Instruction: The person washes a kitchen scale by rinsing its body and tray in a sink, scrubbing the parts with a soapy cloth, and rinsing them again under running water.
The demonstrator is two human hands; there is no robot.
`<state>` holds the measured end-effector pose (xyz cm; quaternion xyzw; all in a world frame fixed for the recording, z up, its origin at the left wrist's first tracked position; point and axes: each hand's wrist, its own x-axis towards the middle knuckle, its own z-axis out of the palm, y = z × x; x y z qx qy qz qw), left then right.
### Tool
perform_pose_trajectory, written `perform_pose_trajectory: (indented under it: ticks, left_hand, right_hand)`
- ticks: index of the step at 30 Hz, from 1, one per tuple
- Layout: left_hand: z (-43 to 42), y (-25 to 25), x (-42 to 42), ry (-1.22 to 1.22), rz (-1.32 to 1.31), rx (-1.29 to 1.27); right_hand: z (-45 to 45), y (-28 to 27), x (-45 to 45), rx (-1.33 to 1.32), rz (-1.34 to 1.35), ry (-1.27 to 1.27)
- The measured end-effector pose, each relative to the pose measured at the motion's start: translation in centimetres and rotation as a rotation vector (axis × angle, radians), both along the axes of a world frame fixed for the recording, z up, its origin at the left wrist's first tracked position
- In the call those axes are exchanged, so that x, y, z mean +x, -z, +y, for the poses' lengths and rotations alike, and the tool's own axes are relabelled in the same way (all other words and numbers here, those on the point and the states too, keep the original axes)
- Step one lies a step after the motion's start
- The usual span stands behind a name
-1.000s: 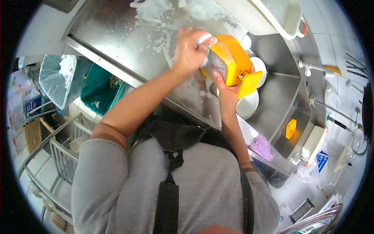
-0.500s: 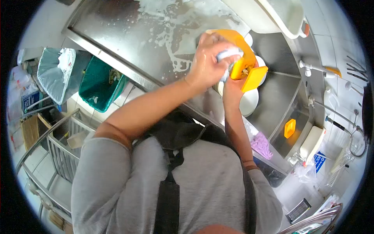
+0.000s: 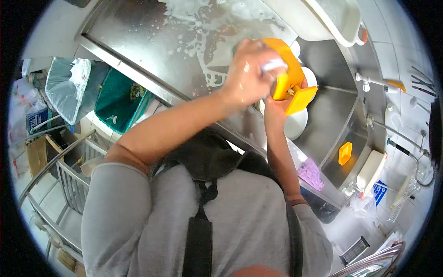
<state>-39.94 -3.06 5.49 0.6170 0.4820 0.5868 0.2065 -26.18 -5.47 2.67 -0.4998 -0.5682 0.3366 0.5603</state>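
My left hand (image 3: 249,74) is closed around a whitish scrubbing pad (image 3: 273,65), partly covered by the fingers. The pad is pressed to the side of a yellow plastic utensil (image 3: 287,59) with a flat square end (image 3: 302,100) and a small metal-looking part. Its exact kind I cannot make out. From underneath, my right hand (image 3: 277,108) grips this yellow utensil; most of those fingers are hidden behind it. White plates or bowls (image 3: 296,124) lie in the sink just beyond and below the hands.
Suds streak the steel counter (image 3: 138,32) on the left. A second yellow piece (image 3: 345,153) lies in the right basin, near a purple cloth (image 3: 310,173). White tubs (image 3: 339,21) stand at the back. Lined bins (image 3: 122,104) and a metal-railed cart (image 3: 74,184) are at the left.
My left hand has shifted slightly with the pad against the yellow utensil and looks blurred. The utensil has tilted and moved a little, still in my right hand.
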Motion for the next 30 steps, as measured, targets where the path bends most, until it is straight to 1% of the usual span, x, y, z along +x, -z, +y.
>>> perform_pose_trajectory:
  ticks: [2,4,5,6,8,9,10,11,12,13,15,16,17,18,19,20,22,23,24,26,27,28,29,30]
  left_hand:
    - [0.2,1.2,-0.1,0.037,0.003,-0.077]
    - [3.2,3.6,-2.4,-0.025,-0.180,-0.399]
    - [3.5,4.0,-2.8,-0.066,-0.078,-0.343]
    - [3.2,2.6,-2.5,-0.067,-0.071,-0.331]
    - [0.7,0.0,-0.5,-0.027,0.038,-0.147]
    - [0.0,-0.9,-0.3,0.039,0.085,-0.136]
    - [0.4,0.3,-0.5,0.046,0.080,-0.153]
    - [1.9,2.2,-1.3,0.066,-0.030,-0.281]
    - [2.9,2.5,-2.0,0.083,-0.135,-0.398]
    - [2.9,2.7,-2.1,0.082,-0.131,-0.392]
    - [2.8,1.4,-2.4,0.021,0.020,-0.362]
    - [2.0,0.7,-1.8,0.020,0.019,-0.364]
    - [1.0,-1.0,-1.0,0.073,0.042,-0.254]
    - [-0.2,-1.6,-0.2,0.133,0.058,-0.159]
    - [0.7,0.0,-0.4,0.112,0.087,-0.118]
    - [2.0,0.8,-1.5,0.110,0.090,-0.112]
    - [3.7,1.5,-3.7,0.102,-0.141,-0.571]
    - [3.3,0.9,-3.6,0.046,0.001,-0.572]
    - [2.3,0.0,-2.9,0.045,0.005,-0.565]
    - [0.7,-1.1,-1.1,0.104,0.148,-0.176]
    - [0.4,-1.2,-0.8,0.159,0.131,-0.194]
    - [0.5,-0.1,-1.0,0.166,0.119,-0.223]
    - [2.5,1.2,-2.0,0.141,0.073,-0.317]
    - [3.9,0.8,-2.9,0.119,0.029,-0.402]
  right_hand:
    - [-1.0,0.1,0.7,-0.018,-0.130,0.034]
    - [-1.5,-0.5,0.0,-0.050,-0.094,0.070]
    - [-1.5,-0.6,-0.1,-0.005,-0.137,0.075]
    - [-1.1,-0.7,-0.3,0.046,-0.178,0.079]
    - [-1.0,-0.7,0.0,0.009,-0.148,0.047]
    - [-1.2,-0.6,0.3,-0.035,-0.121,0.012]
    - [-1.7,-0.5,0.5,-0.053,-0.126,0.017]
    - [-1.7,-0.5,0.5,-0.028,-0.140,0.027]
    - [-1.5,-0.5,0.3,0.007,-0.149,0.036]
    - [-1.5,-0.6,0.1,0.013,-0.145,0.037]
    - [-0.9,-0.7,-0.2,0.005,-0.092,0.050]
    - [-0.7,-0.6,-0.2,0.003,-0.092,0.048]
    - [-0.5,-0.3,0.0,-0.035,-0.035,0.034]
    - [-0.9,0.0,0.4,-0.090,0.017,0.026]
    - [-1.3,0.5,1.1,-0.051,-0.049,0.036]
    - [-1.2,0.6,1.0,-0.044,-0.046,0.034]
    - [-0.9,0.3,0.8,0.017,-0.127,0.028]
    - [-0.5,0.9,1.2,-0.004,-0.138,0.024]
    - [-0.2,0.7,1.2,0.004,-0.133,0.025]
    - [-0.2,0.8,1.4,-0.077,-0.017,-0.038]
    - [-0.8,0.9,1.5,-0.104,-0.026,-0.035]
    - [-1.7,0.7,1.7,-0.084,-0.104,0.006]
    - [-1.2,0.7,1.5,-0.027,-0.169,0.042]
    - [-0.7,0.9,1.5,-0.011,-0.166,0.046]
